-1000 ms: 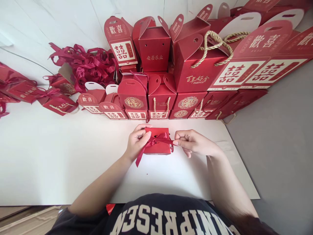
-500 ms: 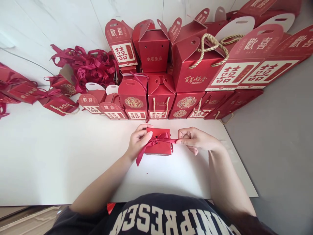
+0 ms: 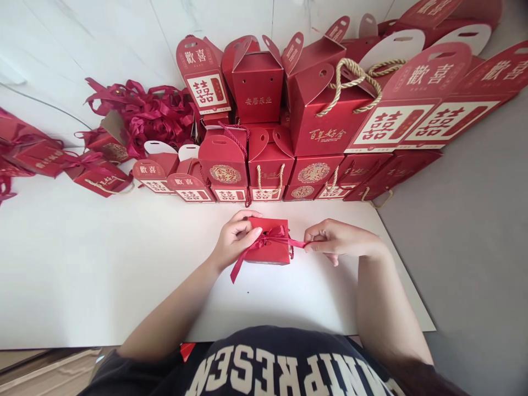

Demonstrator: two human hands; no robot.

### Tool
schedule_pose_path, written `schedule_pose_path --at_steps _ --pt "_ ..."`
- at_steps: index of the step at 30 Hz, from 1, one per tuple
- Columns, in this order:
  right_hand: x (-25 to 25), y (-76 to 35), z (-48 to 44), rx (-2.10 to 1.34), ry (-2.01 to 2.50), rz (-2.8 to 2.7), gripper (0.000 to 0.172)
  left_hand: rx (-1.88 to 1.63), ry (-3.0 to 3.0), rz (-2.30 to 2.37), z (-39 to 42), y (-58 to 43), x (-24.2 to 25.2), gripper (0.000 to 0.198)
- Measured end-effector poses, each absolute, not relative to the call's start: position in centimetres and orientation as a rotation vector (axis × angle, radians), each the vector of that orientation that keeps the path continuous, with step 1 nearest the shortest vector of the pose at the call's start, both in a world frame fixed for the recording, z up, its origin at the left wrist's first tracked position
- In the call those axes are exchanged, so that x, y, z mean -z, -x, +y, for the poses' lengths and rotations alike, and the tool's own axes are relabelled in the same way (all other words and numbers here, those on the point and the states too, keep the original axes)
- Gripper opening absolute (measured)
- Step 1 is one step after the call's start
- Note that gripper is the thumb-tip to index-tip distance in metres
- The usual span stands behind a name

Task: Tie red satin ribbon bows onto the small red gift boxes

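Small red box [image 3: 270, 250], dark red ribbon [image 3: 264, 242]; both hands' fingers pinching ribbon.

Shows right hand [image 3: 344, 242] displaced toward 3 o'clock, farther from small red box [image 3: 270, 250] than a second ago. Shows ribbon [image 3: 297, 242] strand between box and pinching fingertips drawn out longer, now straight and taut.
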State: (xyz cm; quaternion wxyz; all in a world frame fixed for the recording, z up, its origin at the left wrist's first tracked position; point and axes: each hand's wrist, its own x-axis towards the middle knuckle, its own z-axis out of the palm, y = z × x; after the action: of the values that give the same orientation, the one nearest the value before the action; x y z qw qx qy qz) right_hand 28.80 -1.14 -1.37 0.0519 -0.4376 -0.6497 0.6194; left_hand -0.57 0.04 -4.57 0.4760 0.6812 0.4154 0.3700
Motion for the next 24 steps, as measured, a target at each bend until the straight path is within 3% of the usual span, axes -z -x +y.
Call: schedule_pose_path --at_steps 3,8,15,24 --pt "1.4 -29.5 -0.8 -1.777 1.256 -1.96 0.029 -0.795 -1.623 0.884 0.3 1.1 4.2 0.022" --pt "1.8 -26.4 -0.6 -1.194 1.157 -1.799 0.025 -0.729 -1.57 0.845 0.4 1.2 3.7 0.023" --pt "2.6 -22.1 -1.2 -1.356 0.951 -1.764 0.014 -0.745 -1.615 0.83 0.5 1.1 3.7 0.023" --pt "4.3 -22.1 -0.4 -1.627 0.748 -1.61 0.03 -0.718 -1.631 0.806 0.6 1.2 3.5 0.019"
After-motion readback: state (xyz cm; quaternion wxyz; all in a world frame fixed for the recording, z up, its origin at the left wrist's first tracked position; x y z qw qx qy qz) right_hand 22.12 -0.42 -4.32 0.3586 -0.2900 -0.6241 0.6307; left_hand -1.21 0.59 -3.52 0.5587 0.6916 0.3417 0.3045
